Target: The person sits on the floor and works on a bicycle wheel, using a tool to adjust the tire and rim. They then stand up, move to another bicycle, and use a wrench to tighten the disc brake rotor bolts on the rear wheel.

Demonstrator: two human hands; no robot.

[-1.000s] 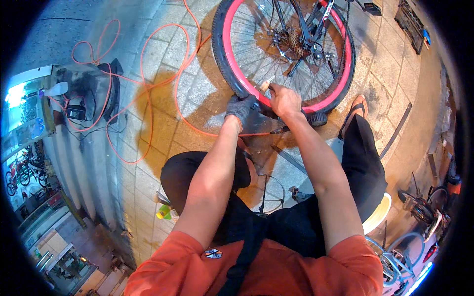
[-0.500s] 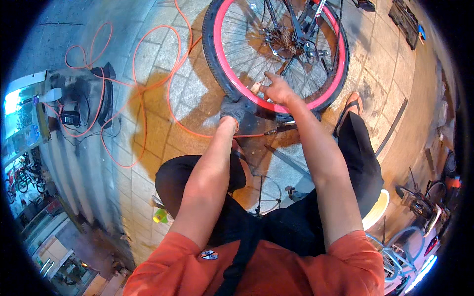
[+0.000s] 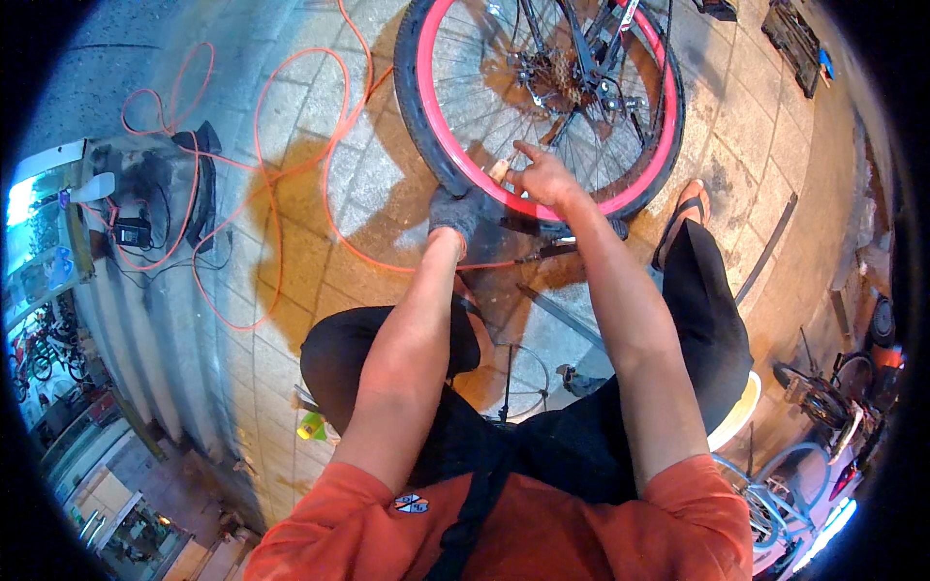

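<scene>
Slipping could snag my right hand (image 3: 545,181) on spokes (image 3: 484,116); I can't tell whether it or my left hand (image 3: 452,210) pinches anything.

The tyre (image 3: 406,87) is showing black around a vivid pinkish-red rim (image 3: 423,77), while the sprockets (image 3: 563,73) are looking brownish. The left hand (image 3: 453,215) is wearing a dark grey glove (image 3: 449,205). A thin hose (image 3: 405,268) is glowing orange over pavement (image 3: 751,218) that is mixing pale grey and tan in a gridded pattern of darker joints. The shirt (image 3: 572,537) is appearing orange-red, carrying a black-and-white badge (image 3: 411,504); the trousers (image 3: 712,310) are showing plain black, matching the sandal (image 3: 690,205). A bottle (image 3: 310,426) is standing out yellow-green, and a basin (image 3: 741,412) is gleaming creamy white.
</scene>
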